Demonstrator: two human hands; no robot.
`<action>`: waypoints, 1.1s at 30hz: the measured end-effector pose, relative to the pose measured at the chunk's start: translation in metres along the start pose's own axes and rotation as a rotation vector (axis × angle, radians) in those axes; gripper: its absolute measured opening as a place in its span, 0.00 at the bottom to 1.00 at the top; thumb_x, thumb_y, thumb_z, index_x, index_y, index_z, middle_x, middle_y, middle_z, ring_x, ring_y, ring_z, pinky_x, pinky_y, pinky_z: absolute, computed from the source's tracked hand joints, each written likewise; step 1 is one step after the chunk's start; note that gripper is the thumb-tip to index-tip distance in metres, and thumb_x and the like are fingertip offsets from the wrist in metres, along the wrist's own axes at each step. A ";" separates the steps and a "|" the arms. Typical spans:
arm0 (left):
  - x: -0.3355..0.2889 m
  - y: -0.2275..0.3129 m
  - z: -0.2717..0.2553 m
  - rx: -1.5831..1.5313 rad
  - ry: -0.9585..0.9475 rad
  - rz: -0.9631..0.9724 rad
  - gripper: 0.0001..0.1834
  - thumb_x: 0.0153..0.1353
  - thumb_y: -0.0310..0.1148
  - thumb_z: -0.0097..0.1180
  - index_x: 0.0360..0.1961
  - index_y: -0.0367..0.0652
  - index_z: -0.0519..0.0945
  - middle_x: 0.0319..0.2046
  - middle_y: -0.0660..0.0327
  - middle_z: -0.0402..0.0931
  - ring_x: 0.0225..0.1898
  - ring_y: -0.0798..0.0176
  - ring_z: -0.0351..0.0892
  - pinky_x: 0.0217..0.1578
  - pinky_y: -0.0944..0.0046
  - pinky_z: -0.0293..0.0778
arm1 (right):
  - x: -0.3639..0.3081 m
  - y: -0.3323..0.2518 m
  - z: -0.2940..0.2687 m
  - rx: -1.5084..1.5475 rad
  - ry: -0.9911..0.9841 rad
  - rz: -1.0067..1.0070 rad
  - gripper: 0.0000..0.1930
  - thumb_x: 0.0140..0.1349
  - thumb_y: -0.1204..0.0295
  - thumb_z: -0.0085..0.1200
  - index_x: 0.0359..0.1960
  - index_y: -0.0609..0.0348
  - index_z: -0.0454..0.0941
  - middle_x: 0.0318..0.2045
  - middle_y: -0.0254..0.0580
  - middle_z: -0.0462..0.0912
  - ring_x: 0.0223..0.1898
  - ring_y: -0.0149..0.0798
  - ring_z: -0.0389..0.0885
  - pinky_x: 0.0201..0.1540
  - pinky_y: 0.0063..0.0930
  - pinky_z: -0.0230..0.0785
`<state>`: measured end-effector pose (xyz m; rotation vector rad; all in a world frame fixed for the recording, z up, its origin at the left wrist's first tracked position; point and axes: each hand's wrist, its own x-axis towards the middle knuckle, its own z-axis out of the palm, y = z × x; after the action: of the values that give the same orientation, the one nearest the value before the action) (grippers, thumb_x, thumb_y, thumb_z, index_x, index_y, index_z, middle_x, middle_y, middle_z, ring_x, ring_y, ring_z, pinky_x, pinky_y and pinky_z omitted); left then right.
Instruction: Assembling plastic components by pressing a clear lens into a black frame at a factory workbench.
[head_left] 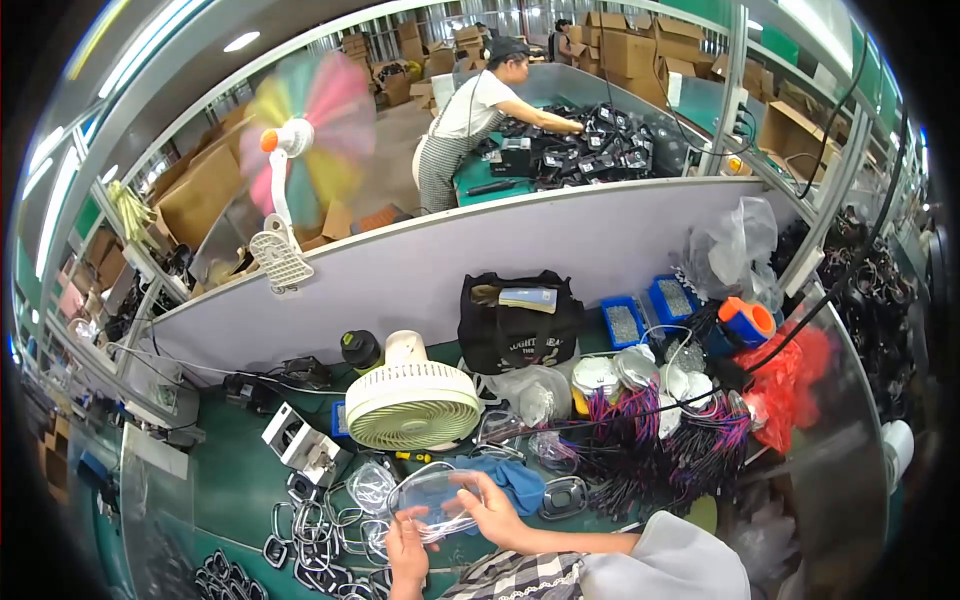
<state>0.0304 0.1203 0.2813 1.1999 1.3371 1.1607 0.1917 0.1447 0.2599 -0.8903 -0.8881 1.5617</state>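
In front of me I hold up a clear plastic piece with a pale looped rim (pixel 432 510); its exact kind is hard to make out. My left hand (pixel 407 552) grips its lower left edge with closed fingers. On the opposite side my right hand (pixel 492 515) has its fingers and thumb round the edge. Beneath and left of the hands lie several dark frames with white rims (pixel 315 535). A bundle of clear looped plastic pieces (pixel 371 487) rests beside them. Just behind my right hand is a crumpled blue cloth (pixel 515 482).
A cream fan (pixel 413 405) stands behind my hands, with a black bag (pixel 521 320) farther back. Bundled wires (pixel 650 445) crowd the right, near blue bins (pixel 623 325) and a red plastic bag (pixel 790 385). Beyond the partition (pixel 480 240), a person (pixel 470 125) handles black parts.
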 end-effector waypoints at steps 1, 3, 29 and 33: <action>-0.002 0.003 0.001 0.053 -0.010 0.030 0.27 0.68 0.50 0.34 0.42 0.33 0.73 0.19 0.64 0.71 0.16 0.71 0.71 0.16 0.74 0.67 | 0.000 -0.003 0.002 0.001 0.008 0.005 0.19 0.67 0.68 0.44 0.57 0.62 0.61 0.45 0.48 0.74 0.41 0.34 0.78 0.45 0.27 0.70; 0.000 -0.004 -0.003 -0.042 -0.020 0.004 0.27 0.69 0.50 0.34 0.42 0.33 0.73 0.18 0.64 0.69 0.16 0.71 0.71 0.15 0.74 0.66 | 0.006 -0.016 0.004 0.041 -0.089 -0.051 0.27 0.67 0.72 0.43 0.65 0.57 0.48 0.50 0.51 0.70 0.41 0.36 0.79 0.46 0.29 0.72; -0.056 0.001 -0.049 -0.170 0.091 -0.097 0.41 0.62 0.64 0.27 0.49 0.35 0.74 0.13 0.73 0.64 0.13 0.80 0.64 0.12 0.79 0.58 | -0.005 0.014 0.057 -0.048 -0.248 0.199 0.14 0.61 0.77 0.50 0.48 0.64 0.66 0.30 0.46 0.79 0.27 0.38 0.82 0.31 0.26 0.75; -0.070 -0.008 -0.068 -0.245 0.117 -0.079 0.32 0.67 0.57 0.31 0.50 0.39 0.74 0.17 0.70 0.67 0.16 0.78 0.66 0.17 0.78 0.62 | -0.009 0.024 0.075 -0.051 -0.295 0.187 0.15 0.61 0.76 0.51 0.49 0.64 0.65 0.31 0.46 0.78 0.27 0.38 0.81 0.31 0.28 0.77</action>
<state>-0.0339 0.0471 0.2831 0.9074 1.2737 1.3120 0.1161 0.1263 0.2725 -0.8094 -1.0810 1.8727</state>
